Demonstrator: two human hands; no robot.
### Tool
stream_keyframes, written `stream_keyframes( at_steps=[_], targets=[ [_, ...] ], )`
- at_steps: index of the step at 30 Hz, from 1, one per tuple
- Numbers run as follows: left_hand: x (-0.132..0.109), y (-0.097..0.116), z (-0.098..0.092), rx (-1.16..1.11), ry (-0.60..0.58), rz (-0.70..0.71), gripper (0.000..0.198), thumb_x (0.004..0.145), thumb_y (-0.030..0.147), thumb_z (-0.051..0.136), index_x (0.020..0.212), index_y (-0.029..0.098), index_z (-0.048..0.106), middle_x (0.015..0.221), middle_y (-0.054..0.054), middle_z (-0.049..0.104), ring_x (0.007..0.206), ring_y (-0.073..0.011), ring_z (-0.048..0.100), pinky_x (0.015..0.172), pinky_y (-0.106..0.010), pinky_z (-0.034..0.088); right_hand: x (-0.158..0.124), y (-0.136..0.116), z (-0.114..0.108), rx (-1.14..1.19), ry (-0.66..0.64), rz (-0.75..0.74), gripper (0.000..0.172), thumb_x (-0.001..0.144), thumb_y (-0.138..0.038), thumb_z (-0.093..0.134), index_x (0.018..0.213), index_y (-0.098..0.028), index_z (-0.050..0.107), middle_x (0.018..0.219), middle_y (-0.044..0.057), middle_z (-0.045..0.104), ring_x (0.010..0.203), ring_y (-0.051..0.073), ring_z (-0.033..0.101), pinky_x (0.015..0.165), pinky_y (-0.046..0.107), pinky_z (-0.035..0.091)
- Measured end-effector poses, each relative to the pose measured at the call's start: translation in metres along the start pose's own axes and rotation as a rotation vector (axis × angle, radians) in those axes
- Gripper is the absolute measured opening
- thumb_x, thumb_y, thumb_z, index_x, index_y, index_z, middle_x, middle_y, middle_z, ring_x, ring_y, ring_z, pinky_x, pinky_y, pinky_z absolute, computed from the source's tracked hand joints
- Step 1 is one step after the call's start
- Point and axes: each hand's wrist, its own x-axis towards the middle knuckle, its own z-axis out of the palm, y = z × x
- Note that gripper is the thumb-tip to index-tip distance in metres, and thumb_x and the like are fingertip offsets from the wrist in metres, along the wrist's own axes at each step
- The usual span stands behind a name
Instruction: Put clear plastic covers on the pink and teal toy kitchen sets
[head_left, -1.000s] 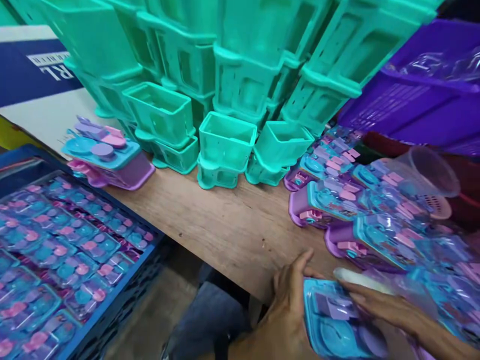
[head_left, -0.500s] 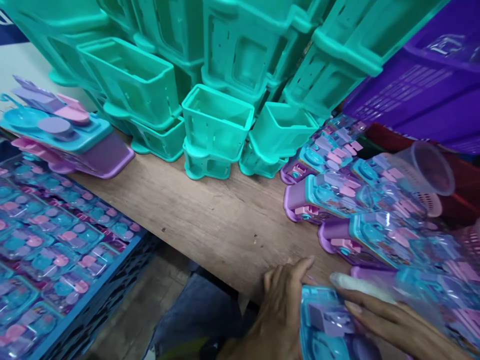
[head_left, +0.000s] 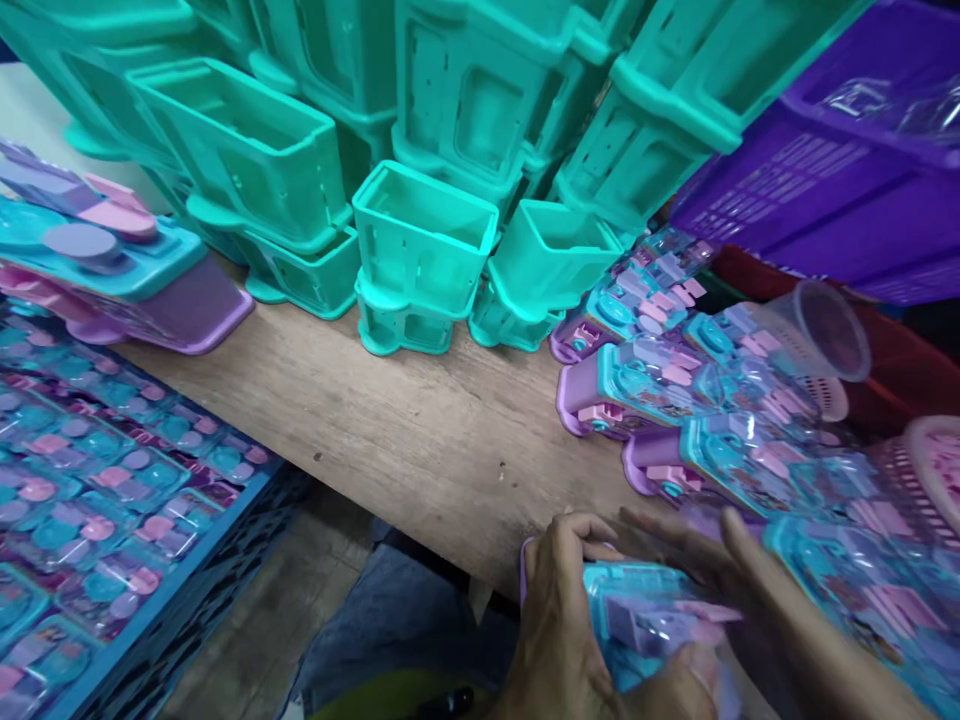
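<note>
A toy kitchen set (head_left: pixel 626 585) with a purple base, a turquoise top and lilac and pink parts stands at the table's near edge, partly hidden by my hands. My left hand (head_left: pixel 559 620) is wrapped round its left side, and a thumb lies over the near part of its top. On the far right side, my right hand (head_left: pixel 757 590) is stretched out against or close beside the set; its fingers are apart and smeared by motion. Whether it touches the set is unclear. Similar toy sets (head_left: pixel 720 460) with clear covers stand just right of my hands.
Turquoise plastic housings (head_left: pixel 424 240) are stacked along the back of the wooden table (head_left: pixel 420 420). An uncovered toy set (head_left: pixel 127 260) stands at the left end. A blue crate (head_left: pixel 232 520) full of covered sets sits lower left. Purple crates (head_left: pixel 810 170) rise at right.
My right hand has shifted to the far right side of the toy set, and the whitish film under it no longer shows. A thumb now lies over the set's top. The view has moved slightly.
</note>
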Motion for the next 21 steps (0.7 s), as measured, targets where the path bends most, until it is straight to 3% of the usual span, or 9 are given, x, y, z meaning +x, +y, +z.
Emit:
stream_keyframes(
  at_steps=[5,11,14,17,21],
  targets=[
    [-0.002,-0.003,0.002,0.011,-0.027,0.005,0.055,0.074,0.040,0.072,0.121,0.025,0.049,0.124,-0.009,0.058,0.118,-0.0310,0.056,0.107,-0.051,0.044,-0.002,-0.006,0.013,0.036,0.000,0.077,0.053,0.081,-0.073,0.067,0.104,-0.027,0.081,0.105,0.013,0.078,0.109,0.039,0.072,0.097,0.049,0.060],
    [-0.002,0.004,0.011,0.074,0.069,-0.056,0.058,0.073,0.038,0.073,0.124,0.026,0.048,0.122,-0.009,0.058,0.118,-0.0316,0.056,0.108,-0.048,0.045,-0.002,-0.016,0.020,0.050,0.124,0.146,0.053,0.070,-0.072,0.073,0.082,-0.021,0.077,0.104,0.011,0.077,0.108,0.037,0.069,0.105,0.046,0.052],
    [0.000,-0.001,0.010,0.057,0.061,-0.077,0.058,0.073,0.045,0.077,0.120,0.027,0.048,0.120,-0.008,0.061,0.112,-0.0311,0.061,0.100,-0.044,0.052,-0.002,-0.020,0.022,0.195,0.048,0.245,0.052,0.064,-0.068,0.080,0.083,-0.020,0.073,0.095,0.010,0.077,0.096,0.033,0.071,0.093,0.042,0.055],
    [0.001,-0.007,0.007,0.020,0.023,-0.057,0.059,0.072,0.050,0.079,0.117,0.028,0.048,0.119,-0.008,0.064,0.111,-0.0312,0.063,0.092,-0.041,0.056,-0.001,-0.020,0.021,0.397,-0.079,0.389,0.050,0.068,-0.065,0.080,0.086,-0.020,0.071,0.081,0.007,0.074,0.081,0.029,0.072,0.077,0.037,0.055],
    [0.001,-0.006,0.014,0.080,0.095,-0.041,0.054,0.071,0.044,0.080,0.112,0.027,0.050,0.117,-0.008,0.063,0.105,-0.0293,0.063,0.094,-0.042,0.056,0.005,-0.012,0.016,0.270,-0.012,0.324,0.048,0.071,-0.066,0.074,0.081,-0.019,0.069,0.079,0.008,0.073,0.074,0.027,0.070,0.072,0.036,0.054]
  ],
)
